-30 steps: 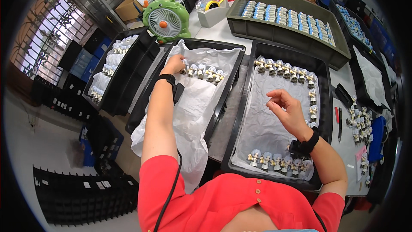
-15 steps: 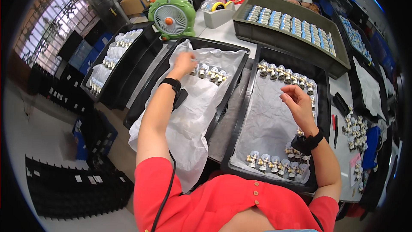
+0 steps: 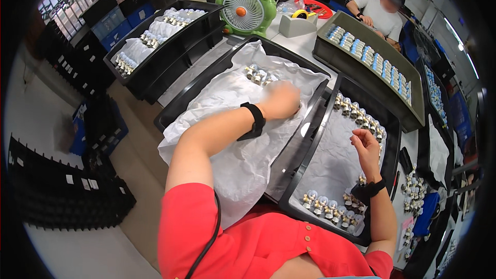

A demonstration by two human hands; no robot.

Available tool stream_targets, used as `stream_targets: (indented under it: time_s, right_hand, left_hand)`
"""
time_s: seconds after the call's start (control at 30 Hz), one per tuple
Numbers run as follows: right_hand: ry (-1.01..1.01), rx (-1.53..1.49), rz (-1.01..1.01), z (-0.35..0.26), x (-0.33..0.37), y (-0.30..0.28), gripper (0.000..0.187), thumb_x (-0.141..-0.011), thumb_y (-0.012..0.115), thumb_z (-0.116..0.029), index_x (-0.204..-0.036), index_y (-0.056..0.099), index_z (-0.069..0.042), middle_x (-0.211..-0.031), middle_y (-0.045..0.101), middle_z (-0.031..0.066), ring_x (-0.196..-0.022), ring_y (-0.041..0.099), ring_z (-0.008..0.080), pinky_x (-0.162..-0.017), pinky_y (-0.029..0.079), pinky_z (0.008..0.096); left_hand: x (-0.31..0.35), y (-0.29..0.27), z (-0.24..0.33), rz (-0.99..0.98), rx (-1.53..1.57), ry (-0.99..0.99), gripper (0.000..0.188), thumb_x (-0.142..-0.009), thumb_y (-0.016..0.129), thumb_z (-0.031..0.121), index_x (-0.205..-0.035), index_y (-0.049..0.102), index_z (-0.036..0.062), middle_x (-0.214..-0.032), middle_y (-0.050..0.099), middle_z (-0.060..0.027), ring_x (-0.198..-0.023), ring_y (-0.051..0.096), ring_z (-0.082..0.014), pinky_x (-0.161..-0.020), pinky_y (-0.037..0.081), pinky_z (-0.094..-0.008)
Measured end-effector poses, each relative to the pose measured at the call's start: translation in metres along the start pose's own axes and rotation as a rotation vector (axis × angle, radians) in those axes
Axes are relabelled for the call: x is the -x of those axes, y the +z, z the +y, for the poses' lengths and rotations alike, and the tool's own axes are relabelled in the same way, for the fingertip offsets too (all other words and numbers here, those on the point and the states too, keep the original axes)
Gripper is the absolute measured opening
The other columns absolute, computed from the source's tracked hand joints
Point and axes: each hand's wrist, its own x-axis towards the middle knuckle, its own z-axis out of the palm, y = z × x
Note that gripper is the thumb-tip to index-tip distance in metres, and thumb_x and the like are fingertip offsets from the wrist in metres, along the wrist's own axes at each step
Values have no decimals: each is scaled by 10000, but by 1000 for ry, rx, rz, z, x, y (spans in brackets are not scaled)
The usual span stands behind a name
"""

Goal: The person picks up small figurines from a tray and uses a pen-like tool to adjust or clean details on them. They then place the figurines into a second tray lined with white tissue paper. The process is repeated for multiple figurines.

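Note:
My left hand [image 3: 281,101] is over the left black tray [image 3: 173,109], at the right end of a short row of small figurines [image 3: 258,75]. Its fingers are smeared by motion and turned away, so what they hold is hidden. These figurines have pale blue hair and light clothing, and lie on crumpled white paper [image 3: 227,155]. Above the right black tray [image 3: 295,175] hovers my right hand [image 3: 367,150], fingers loosely curled with a gap to the thumb and nothing visible between them. Figurines line that tray's far edge [image 3: 359,113], right side and near edge [image 3: 330,209].
At the left stands a black bin [image 3: 155,67] of figurines, near a green fan [image 3: 247,8]. A large olive bin [image 3: 372,80] holds rows of blue-and-white pieces, with a person [image 3: 382,13] behind it. More figurines [image 3: 413,191] lie on the table at the right.
My left hand has moved right along the short row, to its other end, uncovering the left figurines. My right hand stays over its tray. The whole view has turned somewhat.

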Motion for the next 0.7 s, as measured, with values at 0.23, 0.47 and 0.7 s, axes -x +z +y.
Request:
stream_targets:
  time_s: [0.23, 0.47, 0.7]
  right_hand:
    - [0, 35, -23, 7, 0, 3, 128, -861, 594, -53, -971, 594, 11, -837, 619, 15, -759, 578, 66, -702, 463, 199]
    - [-18, 30, -3, 5, 1, 1, 125, -854, 599, -52, -962, 602, 12, -835, 622, 13, -745, 573, 56, -682, 463, 196]
    - [-48, 70, -19, -1, 2, 0, 126, -842, 610, -77, -941, 610, 1, -791, 626, 8, -713, 564, 50, -649, 452, 201]
  left_hand:
    - [-1, 2, 8, -114, 95, -68, 332, -808, 559, 156, -1116, 530, 36, -1105, 490, -218, -1037, 514, -386, -837, 462, -448]
    - [0, -15, -33, -116, 29, -145, 313, -807, 609, 225, -1059, 578, 43, -1129, 518, -171, -1043, 522, -340, -849, 465, -435]
    - [10, -33, -60, 83, -69, -465, 453, -736, 692, 356, -1092, 586, 97, -1083, 527, -156, -1025, 527, -325, -892, 434, -406]
